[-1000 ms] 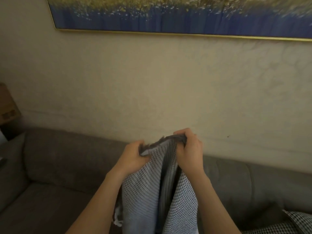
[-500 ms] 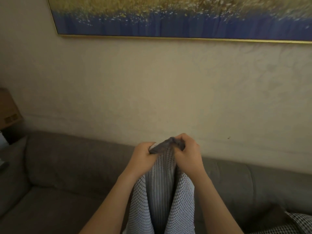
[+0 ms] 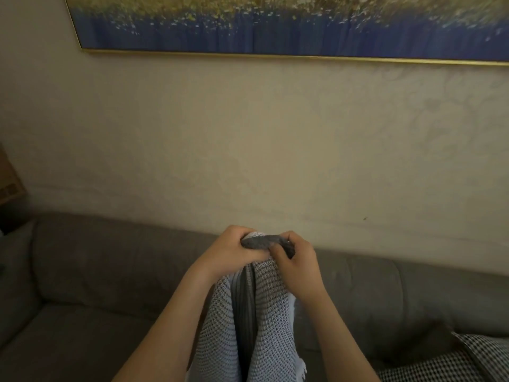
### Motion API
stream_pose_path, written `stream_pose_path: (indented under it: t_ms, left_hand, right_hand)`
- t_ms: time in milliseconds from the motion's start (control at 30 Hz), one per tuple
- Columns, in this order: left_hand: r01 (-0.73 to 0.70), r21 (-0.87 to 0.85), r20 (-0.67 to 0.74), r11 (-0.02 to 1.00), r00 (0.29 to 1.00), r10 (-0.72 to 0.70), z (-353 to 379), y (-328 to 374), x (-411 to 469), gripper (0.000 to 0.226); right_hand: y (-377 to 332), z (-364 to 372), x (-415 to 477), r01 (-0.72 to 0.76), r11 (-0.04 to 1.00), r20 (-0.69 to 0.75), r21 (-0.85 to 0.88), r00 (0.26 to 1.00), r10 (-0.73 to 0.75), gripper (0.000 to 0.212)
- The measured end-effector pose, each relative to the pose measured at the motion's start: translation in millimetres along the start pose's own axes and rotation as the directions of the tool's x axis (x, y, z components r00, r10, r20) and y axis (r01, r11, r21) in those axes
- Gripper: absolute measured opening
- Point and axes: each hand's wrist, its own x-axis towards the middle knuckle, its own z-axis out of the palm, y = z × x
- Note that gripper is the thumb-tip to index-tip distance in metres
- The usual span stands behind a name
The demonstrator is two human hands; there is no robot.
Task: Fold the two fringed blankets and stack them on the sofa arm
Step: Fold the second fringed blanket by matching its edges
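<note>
A grey and white knitted blanket (image 3: 271,321) hangs in long folds in front of me, its top edge bunched into a dark roll. My left hand (image 3: 230,250) grips that top edge from the left. My right hand (image 3: 296,264) pinches it from the right, touching the left hand. A bit of white fringe shows low on the blanket's right side. A black-and-white checked blanket (image 3: 451,362) lies on the sofa seat at the lower right. The grey sofa (image 3: 110,271) runs behind the blanket, its arm at the far left edge.
A beige wall rises behind the sofa with a large blue and gold framed picture (image 3: 275,23) on it. A brown box-like object (image 3: 9,183) sits at the far left beyond the sofa arm.
My hands have come closer together, gathering the blanket's top edge into a tight bunch. The hanging folds have narrowed between my forearms.
</note>
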Motion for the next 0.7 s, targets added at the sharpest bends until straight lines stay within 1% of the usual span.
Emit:
stream_pose_path:
  t_ms: [67, 100, 167, 200, 233, 267, 333, 367, 433, 467, 567, 600, 633, 667, 700]
  left_hand:
    - [-0.027, 0.074, 0.01, 0.997, 1.0, 0.027, -0.6, 2.0, -2.1, 0.009]
    - [-0.047, 0.121, -0.025, 0.992, 0.998, 0.051, 0.0, 0.5, -1.7, 0.007]
    - [-0.1, 0.166, -0.115, 0.981, 0.986, 0.12, 1.2, -1.4, 0.0, 0.012]
    - [-0.128, 0.163, -0.158, 0.978, 0.975, 0.154, 1.6, -1.4, 0.6, 0.015]
    - [-0.154, 0.157, -0.208, 0.976, 0.961, 0.185, 1.6, -2.2, 0.7, 0.016]
    - [-0.174, 0.144, -0.258, 0.974, 0.944, 0.207, 1.2, -2.7, 0.9, 0.015]
    - [-0.2, 0.138, -0.34, 0.97, 0.91, 0.236, -1.4, -2.8, 0.4, 0.015]
    - [-0.21, 0.131, -0.366, 0.969, 0.898, 0.244, -3.4, -2.8, -0.4, 0.016]
    - [-0.228, 0.094, -0.392, 0.969, 0.886, 0.247, -7.5, -3.2, -2.8, 0.021]
    - [-0.235, 0.074, -0.401, 0.969, 0.883, 0.245, -9.0, -3.1, -4.2, 0.023]
    - [-0.244, 0.031, -0.44, 0.969, 0.867, 0.233, -8.4, -5.5, -6.9, 0.027]
    - [-0.241, 0.004, -0.472, 0.971, 0.855, 0.214, -6.4, -6.3, -8.1, 0.028]
    - [-0.233, -0.03, -0.509, 0.972, 0.841, 0.185, -4.0, -6.8, -10.0, 0.028]
    - [-0.226, -0.066, -0.547, 0.972, 0.823, 0.154, -1.5, -6.8, -11.8, 0.027]
    - [-0.222, -0.092, -0.584, 0.971, 0.802, 0.128, 1.3, -7.0, -13.4, 0.027]
  right_hand:
    - [-1.3, 2.5, -5.8, 0.005, 0.998, 0.021, 0.063, 1.0, -0.007, 0.005]
    - [-2.0, 2.5, -9.9, 0.005, 0.993, 0.058, 0.115, 0.998, -0.011, 0.004]
    - [-1.1, 1.1, -17.9, -0.07, 0.976, 0.176, 0.208, 0.984, 0.033, 0.017]
    - [1.1, 0.6, -21.3, -0.12, 0.971, 0.236, 0.205, 0.969, 0.07, 0.021]
    - [4.7, 0.8, -24.0, -0.147, 0.975, 0.28, 0.168, 0.955, 0.096, 0.022]
    - [10.7, 2.0, -25.9, -0.144, 0.985, 0.304, 0.095, 0.946, 0.109, 0.025]
    - [24.2, 6.7, -29.2, -0.144, 0.99, 0.314, 0.003, 0.94, 0.135, 0.035]
    - [29.8, 8.8, -30.2, -0.155, 0.988, 0.306, -0.012, 0.94, 0.151, 0.038]
    - [36.9, 9.7, -30.2, -0.183, 0.98, 0.304, -0.076, 0.932, 0.197, 0.038]
    - [37.5, 8.5, -30.2, -0.181, 0.973, 0.314, -0.144, 0.924, 0.219, 0.037]
    - [33.9, -0.7, -26.7, -0.169, 0.936, 0.378, -0.31, 0.881, 0.284, 0.046]
    - [31.6, -4.2, -23.8, -0.151, 0.905, 0.363, -0.398, 0.88, 0.307, 0.045]
    - [28.2, -7.6, -20.6, -0.12, 0.863, 0.311, -0.491, 0.901, 0.302, 0.039]
    - [24.7, -11.4, -17.9, -0.098, 0.788, 0.2, -0.608, 0.941, 0.272, 0.024]
    - [21.6, -14.3, -15.9, -0.118, 0.734, 0.055, -0.669, 0.977, 0.207, 0.009]
